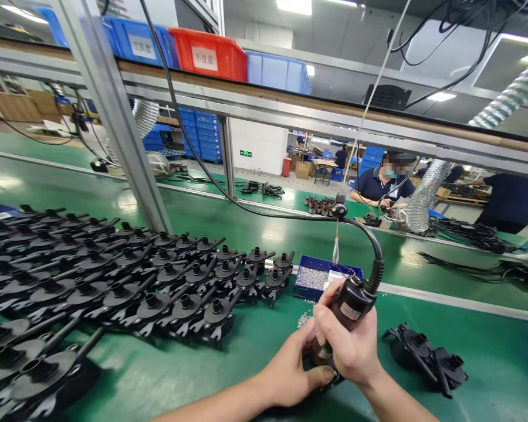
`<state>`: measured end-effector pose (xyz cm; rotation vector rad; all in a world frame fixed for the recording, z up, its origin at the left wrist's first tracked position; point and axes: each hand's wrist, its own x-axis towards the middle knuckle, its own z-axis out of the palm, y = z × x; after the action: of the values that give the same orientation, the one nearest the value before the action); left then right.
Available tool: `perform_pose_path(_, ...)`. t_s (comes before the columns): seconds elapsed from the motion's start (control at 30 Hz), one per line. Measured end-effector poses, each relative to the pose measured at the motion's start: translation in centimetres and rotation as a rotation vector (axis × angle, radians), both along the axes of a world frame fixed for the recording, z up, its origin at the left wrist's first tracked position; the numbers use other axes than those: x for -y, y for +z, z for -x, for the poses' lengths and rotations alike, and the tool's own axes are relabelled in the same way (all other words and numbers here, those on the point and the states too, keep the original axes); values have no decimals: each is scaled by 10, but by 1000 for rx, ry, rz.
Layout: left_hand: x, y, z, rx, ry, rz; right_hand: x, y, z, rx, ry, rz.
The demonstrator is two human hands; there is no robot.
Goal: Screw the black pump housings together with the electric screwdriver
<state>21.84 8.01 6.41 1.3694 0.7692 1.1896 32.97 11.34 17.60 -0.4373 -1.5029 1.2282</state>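
My right hand (354,346) is wrapped round a black electric screwdriver (351,308), held upright with its cable leaving the top. Below it, my left hand (290,369) grips a black plastic part (332,384) on the bench. The two hands hide most of that part and the tip of the screwdriver. Just beyond them stands a blue bin (305,293) of small metal pieces, with a few loose metal pieces (304,319) spilled in front. Two black plastic assemblies (422,354) lie to the right of my hands.
Rows of similar black assemblies (114,287) cover the left of the green bench (255,375). A metal post (123,129) rises at the left, and a shelf above carries a red bin (209,55). The screwdriver's cable (264,215) loops across. A co-worker (381,181) sits opposite.
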Motion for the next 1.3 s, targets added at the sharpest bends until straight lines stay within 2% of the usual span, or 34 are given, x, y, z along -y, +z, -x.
perform_pose_path(0.13,0,-4,11,-23,-7,21,-1,20,-17,-97,71,69)
perform_pose_path(0.27,1,-7,24,-72,29,84,-17,30,-40,-144,61,5)
perform_pose_path(0.4,1,-9,27,-70,5,122,-33,21,-43,-115,-31,-62)
perform_pose_path(0.53,2,-12,26,-54,12,138,-40,15,-37,-106,-27,-40)
perform_pose_path(0.73,3,-16,26,-10,-25,150,-39,13,-31,56,40,2)
perform_pose_path(0.9,4,-14,25,36,-9,153,-37,1,-24,-8,17,-32)
perform_pose_path(1.3,4,-13,25,20,-19,155,-35,-1,-26,11,-25,-47)
